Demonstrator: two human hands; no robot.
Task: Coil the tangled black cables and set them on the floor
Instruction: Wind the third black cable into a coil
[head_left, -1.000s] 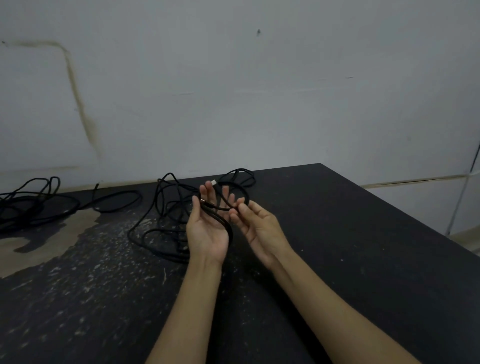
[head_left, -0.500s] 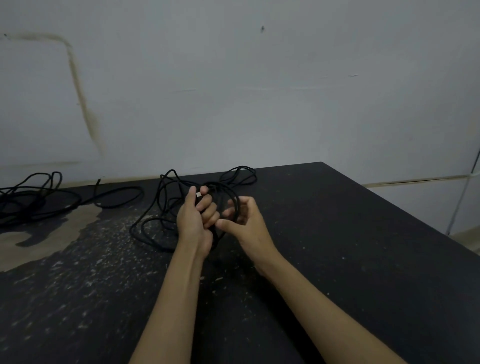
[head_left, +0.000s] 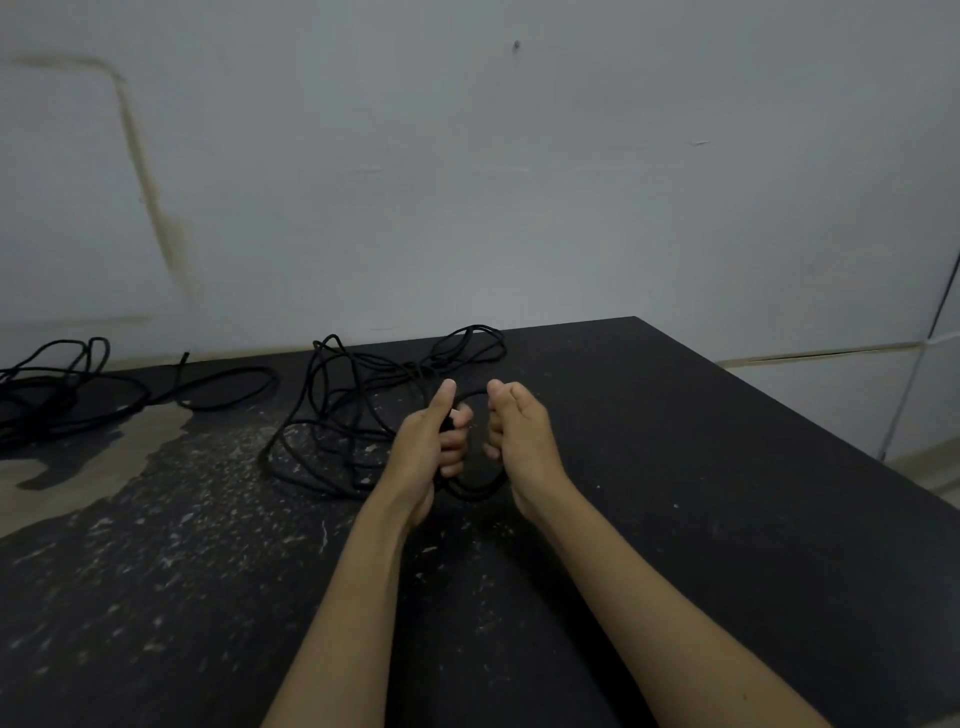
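Lying in loose loops on the far middle of the dark floor surface (head_left: 727, 493), the tangled black cable (head_left: 332, 441) is being gathered at its right end, where a small loop of it is being gripped by the left hand (head_left: 428, 441), fingers curled round the strands and thumb raised. Just right of it, the other side of that loop is being held by the right hand (head_left: 519, 436), fingers curled inward. A second black cable bundle (head_left: 62, 389) is being left at the far left, near the pale wall (head_left: 519, 208).
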